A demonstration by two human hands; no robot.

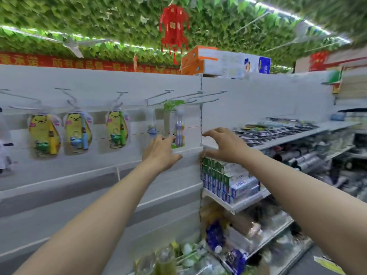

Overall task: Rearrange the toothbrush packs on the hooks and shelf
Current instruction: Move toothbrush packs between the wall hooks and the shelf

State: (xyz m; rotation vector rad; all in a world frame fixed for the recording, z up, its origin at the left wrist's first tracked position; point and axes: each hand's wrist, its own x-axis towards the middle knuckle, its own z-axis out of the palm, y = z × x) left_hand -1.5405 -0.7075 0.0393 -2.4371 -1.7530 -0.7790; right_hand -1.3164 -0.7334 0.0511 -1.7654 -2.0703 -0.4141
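A toothbrush pack with a green header and purple brushes hangs from a hook near the panel's right end. My left hand is raised to its lower end, and the fingers seem to pinch the pack's bottom edge; motion blur hides the exact contact. To its left hangs a small clear pack with a blue piece. My right hand hovers over the front edge of the shelf, fingers spread and arched, holding nothing. Dark toothbrush packs lie flat on that shelf.
Three yellow bear packs hang on hooks further left. Bare hooks stick out above my hands. Toothpaste boxes are stacked on the shelf below. Cartons sit on top of the unit. Bottles stand low in front.
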